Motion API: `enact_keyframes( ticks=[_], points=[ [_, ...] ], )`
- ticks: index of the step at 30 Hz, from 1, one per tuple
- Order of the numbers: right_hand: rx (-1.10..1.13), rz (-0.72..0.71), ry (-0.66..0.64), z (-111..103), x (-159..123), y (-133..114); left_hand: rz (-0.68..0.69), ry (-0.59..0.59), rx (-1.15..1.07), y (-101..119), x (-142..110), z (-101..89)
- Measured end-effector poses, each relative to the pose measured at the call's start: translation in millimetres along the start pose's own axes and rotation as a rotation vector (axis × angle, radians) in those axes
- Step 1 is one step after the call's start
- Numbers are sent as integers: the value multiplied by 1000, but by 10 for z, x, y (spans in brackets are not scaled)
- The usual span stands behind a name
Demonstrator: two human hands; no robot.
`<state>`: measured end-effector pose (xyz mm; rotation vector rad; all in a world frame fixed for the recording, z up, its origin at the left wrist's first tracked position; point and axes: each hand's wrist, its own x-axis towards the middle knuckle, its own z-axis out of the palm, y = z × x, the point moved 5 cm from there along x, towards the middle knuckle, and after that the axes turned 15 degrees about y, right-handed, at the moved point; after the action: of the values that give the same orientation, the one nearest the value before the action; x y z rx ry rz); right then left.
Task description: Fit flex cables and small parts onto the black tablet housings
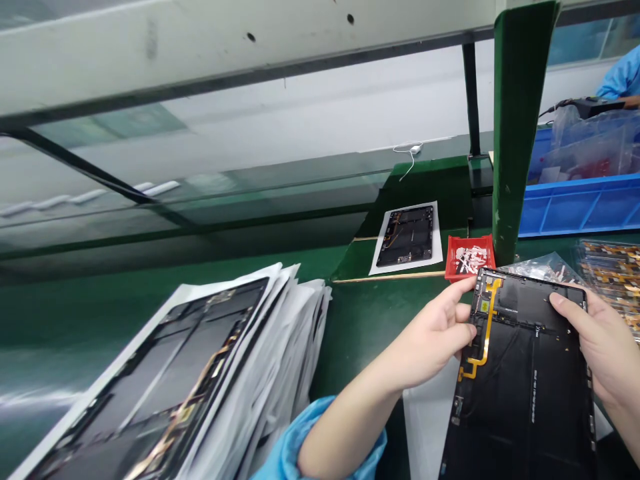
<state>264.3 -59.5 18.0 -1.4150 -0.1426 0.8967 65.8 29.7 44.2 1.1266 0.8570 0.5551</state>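
A worker's left hand (435,333) is pinching the left edge of a black panel (515,393) near its far corner, while the right hand (600,340) is clasping the right edge, its thumb pressing on the inner face, as the panel is tilting above the desk (355,327) at near right. The step in hand is seemingly one of holding and positioning, with any next move probably calling for steady edge support clear of the orange ribbon (488,337). Similar panels are lying with white sheets (285,347) at near left.
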Motion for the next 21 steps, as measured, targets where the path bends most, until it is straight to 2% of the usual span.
enact_keyframes(
  ticks=[4, 7, 12, 15, 18, 21],
  points=[
    [-10, -12, 66, -29, 45, 12, -34, -1, 85, -29, -19, -86],
    [2, -15, 119, -54, 95, 47, -52, 36, 123, -151, -42, -197],
    [-47, -37, 161, -58, 156, 122, -144, 15, -54, -460, -94, -287],
    [-155, -68, 86, -32, 179, 125, -116, 37, -86, -509, -90, -345],
    [-295, -83, -70, -10, 193, 93, -56, 88, 24, -461, -56, -476],
    [-509, -108, -254, -1, 195, 62, -42, 17, 169, -405, -38, -574]
  ],
)
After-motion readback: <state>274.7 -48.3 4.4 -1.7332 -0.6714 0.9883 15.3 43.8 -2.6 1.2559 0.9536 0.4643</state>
